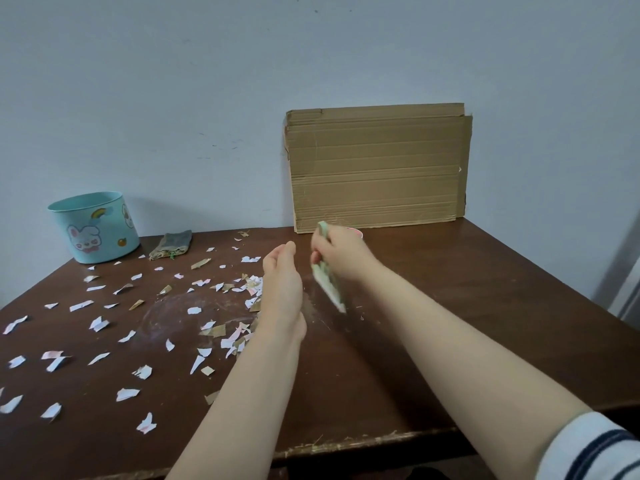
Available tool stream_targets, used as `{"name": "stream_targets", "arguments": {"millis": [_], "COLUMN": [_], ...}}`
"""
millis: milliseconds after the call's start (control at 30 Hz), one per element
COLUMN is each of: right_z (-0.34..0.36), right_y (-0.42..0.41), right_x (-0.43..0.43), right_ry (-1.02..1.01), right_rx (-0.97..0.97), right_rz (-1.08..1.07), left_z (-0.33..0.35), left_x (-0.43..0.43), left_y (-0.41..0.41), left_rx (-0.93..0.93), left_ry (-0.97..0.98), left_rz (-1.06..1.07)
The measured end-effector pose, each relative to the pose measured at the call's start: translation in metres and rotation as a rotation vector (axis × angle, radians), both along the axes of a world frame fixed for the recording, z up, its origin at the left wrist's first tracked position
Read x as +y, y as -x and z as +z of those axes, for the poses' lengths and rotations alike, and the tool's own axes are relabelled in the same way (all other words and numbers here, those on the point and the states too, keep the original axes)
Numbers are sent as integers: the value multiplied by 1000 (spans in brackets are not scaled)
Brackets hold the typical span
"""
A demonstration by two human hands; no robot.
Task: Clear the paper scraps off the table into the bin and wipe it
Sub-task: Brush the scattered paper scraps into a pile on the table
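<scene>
On table (467,306): right hand (341,254) fingers clench blurred green tool (329,285); left hand (282,285) fingers relaxed, hiding scraps (254,289).

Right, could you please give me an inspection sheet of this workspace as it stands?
Surface: dark wooden table, white smears mid-table, worn near edge.
Job's things: paper scraps strewn over its left half; blue bin upright at the far left corner; cloth beside it, untouched.
Clutter: cardboard sheet leaning on the wall at the back.
Hands: left hand on edge beside a heap of scraps, fingers relaxed; right hand grips a blurred green flat tool angled down toward the table.
Cables: nothing seen.
Surroundings: pale wall; striped sleeve at lower right.
</scene>
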State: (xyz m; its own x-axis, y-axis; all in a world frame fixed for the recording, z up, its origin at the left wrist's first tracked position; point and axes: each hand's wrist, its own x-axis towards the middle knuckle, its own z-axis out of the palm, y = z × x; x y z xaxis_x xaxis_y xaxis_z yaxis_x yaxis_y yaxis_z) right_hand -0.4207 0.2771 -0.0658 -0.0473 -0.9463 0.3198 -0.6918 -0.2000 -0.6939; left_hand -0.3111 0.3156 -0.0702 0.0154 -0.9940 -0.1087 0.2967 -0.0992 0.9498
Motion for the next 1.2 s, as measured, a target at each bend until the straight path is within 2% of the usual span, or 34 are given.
{"name": "stream_targets", "arguments": {"millis": [133,233,300,467,600,733,833,933,1033,1200], "right_z": [8,-5,-16,-11,-3,12,8,-13,-19,-9], "right_y": [41,31,15,-35,-43,-14,2,-11,-39,-66], "right_x": [4,3,-1,-7,-9,-6,-1,0,-2,-6], "right_ry": [-13,-159,-189,-76,-33,3,-93,-191,-150,-66], "right_rx": [226,333,293,81,89,171,304,323,303,147], "right_rz": [-264,-239,-145,55,81,-86,-168,-76,40,129], "left_z": [-6,-9,-9,-7,-3,-7,-11,-12,-13,-8], "left_x": [1,2,4,-1,-1,-3,-3,1,-2,-4], "left_y": [7,14,13,-5,-11,-8,-2,1,-6,-21], "left_rx": [-12,-44,-31,31,-17,-14,-7,18,37,30], "left_ry": [-14,-18,-15,-9,38,24,7,4,11,74], "left_rz": [-25,-48,-44,-15,30,25,-8,-20,23,145]}}
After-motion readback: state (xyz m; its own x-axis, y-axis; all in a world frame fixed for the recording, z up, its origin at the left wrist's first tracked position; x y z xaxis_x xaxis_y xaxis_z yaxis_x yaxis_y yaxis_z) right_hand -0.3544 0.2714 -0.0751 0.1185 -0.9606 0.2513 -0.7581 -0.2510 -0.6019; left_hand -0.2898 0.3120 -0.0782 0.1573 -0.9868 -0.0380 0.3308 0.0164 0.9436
